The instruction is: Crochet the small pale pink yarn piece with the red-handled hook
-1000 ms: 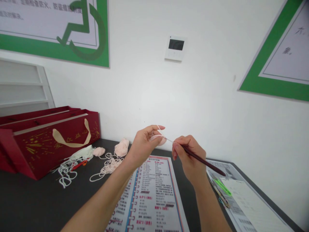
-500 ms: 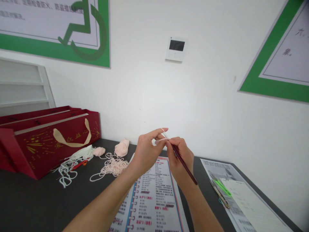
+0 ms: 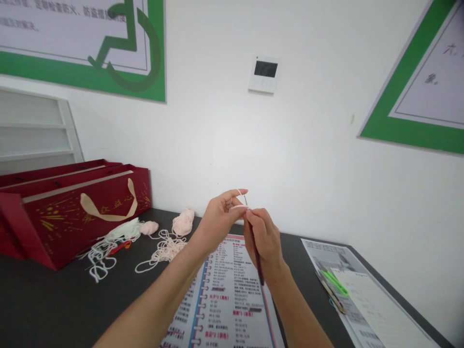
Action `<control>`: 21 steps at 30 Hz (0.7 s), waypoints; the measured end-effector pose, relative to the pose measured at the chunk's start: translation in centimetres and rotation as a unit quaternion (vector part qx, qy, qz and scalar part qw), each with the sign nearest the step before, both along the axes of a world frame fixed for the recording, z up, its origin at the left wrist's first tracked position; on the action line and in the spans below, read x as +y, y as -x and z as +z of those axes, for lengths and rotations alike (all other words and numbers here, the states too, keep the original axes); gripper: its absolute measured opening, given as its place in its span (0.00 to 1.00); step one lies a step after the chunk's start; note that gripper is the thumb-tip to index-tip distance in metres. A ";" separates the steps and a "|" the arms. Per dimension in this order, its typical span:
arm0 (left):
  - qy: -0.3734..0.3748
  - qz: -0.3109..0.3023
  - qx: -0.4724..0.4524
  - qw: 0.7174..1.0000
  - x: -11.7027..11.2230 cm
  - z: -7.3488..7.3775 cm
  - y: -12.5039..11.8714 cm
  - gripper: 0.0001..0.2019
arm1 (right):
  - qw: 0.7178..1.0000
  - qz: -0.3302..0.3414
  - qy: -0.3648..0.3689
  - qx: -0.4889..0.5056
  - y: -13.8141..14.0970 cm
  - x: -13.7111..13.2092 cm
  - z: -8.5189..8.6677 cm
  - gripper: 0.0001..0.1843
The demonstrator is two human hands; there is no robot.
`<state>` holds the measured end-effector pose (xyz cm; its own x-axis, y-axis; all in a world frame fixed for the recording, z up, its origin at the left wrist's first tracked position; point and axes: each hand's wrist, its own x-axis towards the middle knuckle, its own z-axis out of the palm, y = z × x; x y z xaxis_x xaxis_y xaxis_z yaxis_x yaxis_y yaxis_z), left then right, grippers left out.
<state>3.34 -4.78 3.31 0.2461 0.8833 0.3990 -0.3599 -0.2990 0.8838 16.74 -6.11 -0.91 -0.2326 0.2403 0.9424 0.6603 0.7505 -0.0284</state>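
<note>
My left hand (image 3: 217,217) pinches a small loop of pale pink yarn (image 3: 238,207) between thumb and fingers, with its index finger raised and a strand running over it. Close against it on the right, my right hand (image 3: 266,237) is closed around a crochet hook (image 3: 258,258) with a dark red handle. The hook's thin metal tip points up beside the left index fingertip, at the strand. Both hands are held above a printed pattern sheet (image 3: 232,285). How the yarn sits on the hook is too small to tell.
Left on the dark table (image 3: 90,309) lie a loose pink yarn heap (image 3: 166,251), a pink ball (image 3: 183,221) and white yarn (image 3: 101,253). Red paper bags (image 3: 87,208) stand behind. At right, papers (image 3: 377,295) carry green-handled scissors (image 3: 335,282). A white wall rises behind.
The right hand has shifted slightly left and turned, so the hook handle, slanted right before, now stands steeper. Its tip shows higher by the left index finger, which has moved slightly left.
</note>
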 end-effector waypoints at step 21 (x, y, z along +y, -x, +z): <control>-0.037 -0.036 0.043 0.998 -0.6 1.0 1.4 0.20 | 0.745 0.385 0.395 0.376 -1.0 -2.3 4.1 0.10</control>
